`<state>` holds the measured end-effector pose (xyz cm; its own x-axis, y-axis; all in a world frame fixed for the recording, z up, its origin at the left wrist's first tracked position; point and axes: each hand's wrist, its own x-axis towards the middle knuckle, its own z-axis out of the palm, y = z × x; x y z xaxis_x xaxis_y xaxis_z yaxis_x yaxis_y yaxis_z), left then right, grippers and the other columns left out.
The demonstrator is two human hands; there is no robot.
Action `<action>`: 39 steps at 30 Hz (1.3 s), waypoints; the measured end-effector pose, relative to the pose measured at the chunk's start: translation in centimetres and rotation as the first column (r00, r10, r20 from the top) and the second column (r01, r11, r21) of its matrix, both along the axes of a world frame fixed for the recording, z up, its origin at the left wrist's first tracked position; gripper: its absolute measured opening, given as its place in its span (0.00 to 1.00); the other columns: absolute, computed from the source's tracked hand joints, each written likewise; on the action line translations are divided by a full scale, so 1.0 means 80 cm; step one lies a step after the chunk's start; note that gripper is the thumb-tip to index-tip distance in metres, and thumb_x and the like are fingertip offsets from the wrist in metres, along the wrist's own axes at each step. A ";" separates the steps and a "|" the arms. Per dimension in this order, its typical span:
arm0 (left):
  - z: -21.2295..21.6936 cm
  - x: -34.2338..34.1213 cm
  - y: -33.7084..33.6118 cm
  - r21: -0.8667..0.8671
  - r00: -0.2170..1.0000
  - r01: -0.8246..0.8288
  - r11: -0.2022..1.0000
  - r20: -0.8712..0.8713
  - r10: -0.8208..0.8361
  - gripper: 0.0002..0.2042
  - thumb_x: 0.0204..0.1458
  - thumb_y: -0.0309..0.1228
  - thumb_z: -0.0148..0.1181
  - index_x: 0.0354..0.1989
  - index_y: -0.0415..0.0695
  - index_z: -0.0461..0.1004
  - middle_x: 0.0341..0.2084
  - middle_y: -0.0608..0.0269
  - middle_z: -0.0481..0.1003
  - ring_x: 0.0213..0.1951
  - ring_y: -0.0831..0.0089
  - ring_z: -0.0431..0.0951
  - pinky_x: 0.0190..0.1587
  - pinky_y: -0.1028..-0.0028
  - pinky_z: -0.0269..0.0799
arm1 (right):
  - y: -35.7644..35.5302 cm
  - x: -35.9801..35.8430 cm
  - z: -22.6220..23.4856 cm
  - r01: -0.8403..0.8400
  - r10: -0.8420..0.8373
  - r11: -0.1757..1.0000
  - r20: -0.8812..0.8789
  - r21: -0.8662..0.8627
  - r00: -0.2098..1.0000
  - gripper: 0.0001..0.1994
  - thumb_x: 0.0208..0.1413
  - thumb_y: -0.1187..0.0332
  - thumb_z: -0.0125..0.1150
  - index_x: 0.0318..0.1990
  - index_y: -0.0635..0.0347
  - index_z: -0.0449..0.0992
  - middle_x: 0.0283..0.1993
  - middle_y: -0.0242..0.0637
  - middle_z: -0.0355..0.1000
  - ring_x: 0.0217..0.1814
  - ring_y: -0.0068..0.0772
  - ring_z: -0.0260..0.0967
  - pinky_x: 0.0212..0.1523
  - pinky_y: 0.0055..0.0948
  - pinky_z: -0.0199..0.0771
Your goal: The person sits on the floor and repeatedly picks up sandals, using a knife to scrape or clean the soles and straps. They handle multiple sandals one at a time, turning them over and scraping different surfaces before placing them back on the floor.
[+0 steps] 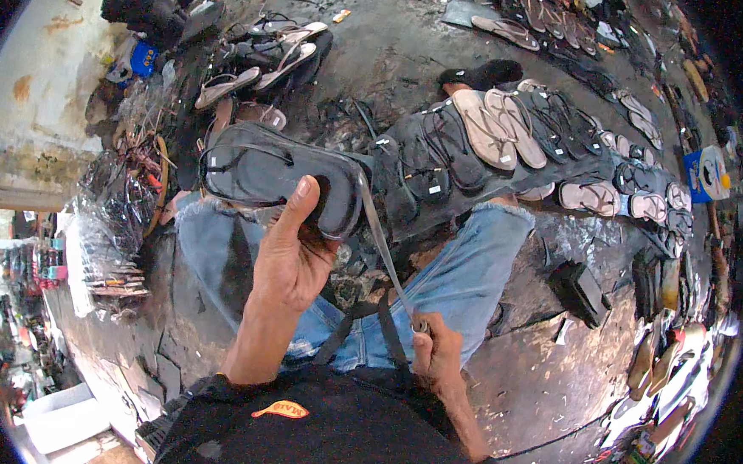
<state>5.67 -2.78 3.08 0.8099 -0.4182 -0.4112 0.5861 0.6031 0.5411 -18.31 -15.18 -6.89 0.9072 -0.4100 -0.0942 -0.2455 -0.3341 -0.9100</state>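
Gripping with the left hand point(289, 265) a black sandal point(248, 165), thumb uppermost, fingers mostly hidden beneath. With the right hand point(438, 347), clutching in a closed fist the near end of a long, thin grey strip point(382, 245); cannot tell blade from band. Slanting the strip from fist up to the right-hand side of the sandal, apparently touching there. Holding the sandal raised above the lap of the blue jeans point(485, 256), over toward the left knee, strapped end pointing left, upper face showing.

Beyond the knees, facing a dark mat point(406, 226) spread on the floor point(390, 63). Toward the left end of the mat, seeing black sandals point(434, 180) laid side by side, small white labels on some. Farther along, near the middle, seeing a pair of beige sandals point(484, 128), toward the right end smaller pink sandals point(590, 197).

Looking toward the far left corner of the floor, finding a heap of sandals point(267, 64), pale soles among dark ones. Nearer the left edge, seeing clear plastic bags point(110, 199). Right of the right knee, noticing a black block point(580, 292), tilted, on the floor.
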 end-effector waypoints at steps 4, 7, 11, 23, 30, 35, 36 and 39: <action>0.000 -0.016 -0.002 0.118 0.999 -0.012 0.993 0.032 0.009 0.12 0.61 0.30 0.64 0.50 0.41 0.77 0.45 0.58 0.82 0.48 0.64 0.83 0.54 0.60 0.80 | -0.022 0.019 0.008 0.005 -0.005 0.999 -0.012 -0.053 1.000 0.23 0.67 0.42 0.50 0.38 0.56 0.72 0.24 0.50 0.71 0.26 0.61 0.71 0.26 0.47 0.67; -0.024 -0.030 0.024 0.274 0.993 0.059 0.960 0.078 -0.083 0.13 0.58 0.26 0.65 0.50 0.37 0.76 0.43 0.56 0.82 0.46 0.64 0.83 0.53 0.60 0.80 | -0.062 0.057 0.029 -0.107 0.103 0.988 -0.045 -0.114 0.994 0.22 0.67 0.44 0.51 0.38 0.55 0.72 0.23 0.49 0.70 0.25 0.60 0.71 0.26 0.48 0.67; -0.028 -0.034 0.041 0.326 0.996 0.050 0.944 0.060 -0.073 0.13 0.56 0.23 0.66 0.49 0.37 0.75 0.42 0.56 0.82 0.43 0.62 0.84 0.50 0.58 0.82 | -0.080 0.067 0.055 -0.262 0.249 0.952 -0.097 -0.161 0.964 0.20 0.67 0.46 0.53 0.39 0.55 0.72 0.21 0.48 0.70 0.26 0.59 0.72 0.26 0.51 0.67; -0.032 -0.033 0.060 0.453 0.971 0.153 0.878 0.095 -0.218 0.28 0.51 0.20 0.69 0.60 0.32 0.65 0.49 0.51 0.77 0.49 0.62 0.81 0.52 0.60 0.81 | -0.072 0.115 0.055 -0.419 0.420 0.907 -0.135 0.033 0.898 0.20 0.69 0.47 0.50 0.42 0.56 0.74 0.22 0.52 0.71 0.29 0.63 0.71 0.31 0.57 0.67; -0.031 -0.034 0.075 0.467 0.957 0.196 0.862 0.102 -0.273 0.32 0.48 0.18 0.66 0.63 0.32 0.61 0.50 0.47 0.77 0.48 0.54 0.82 0.49 0.55 0.83 | -0.039 0.180 0.021 -0.419 0.418 0.907 0.031 0.028 0.908 0.18 0.67 0.49 0.53 0.42 0.56 0.74 0.25 0.53 0.73 0.30 0.64 0.72 0.31 0.57 0.68; -0.019 -0.042 0.091 0.443 0.921 0.354 0.824 -0.013 -0.388 0.35 0.44 0.20 0.74 0.63 0.35 0.66 0.55 0.54 0.75 0.50 0.64 0.80 0.56 0.64 0.76 | -0.018 0.278 -0.016 -0.194 0.226 0.967 0.199 -0.168 0.954 0.19 0.69 0.51 0.51 0.45 0.59 0.72 0.26 0.57 0.73 0.31 0.63 0.74 0.30 0.55 0.71; -0.024 -0.047 0.095 0.523 0.896 0.360 0.773 0.039 -0.443 0.36 0.43 0.20 0.75 0.63 0.34 0.66 0.54 0.55 0.76 0.50 0.65 0.80 0.57 0.65 0.75 | -0.030 0.309 -0.027 -0.117 0.159 0.970 0.193 -0.215 0.968 0.19 0.70 0.51 0.49 0.44 0.61 0.72 0.26 0.57 0.73 0.31 0.61 0.75 0.30 0.54 0.71; -0.027 -0.058 0.091 0.646 0.840 0.310 0.697 0.158 -0.520 0.38 0.37 0.24 0.80 0.61 0.33 0.69 0.53 0.57 0.77 0.53 0.66 0.77 0.61 0.67 0.70 | -0.072 0.363 -0.057 -0.187 0.129 0.944 0.216 0.273 0.968 0.23 0.73 0.52 0.44 0.38 0.66 0.75 0.22 0.45 0.72 0.24 0.41 0.69 0.30 0.43 0.71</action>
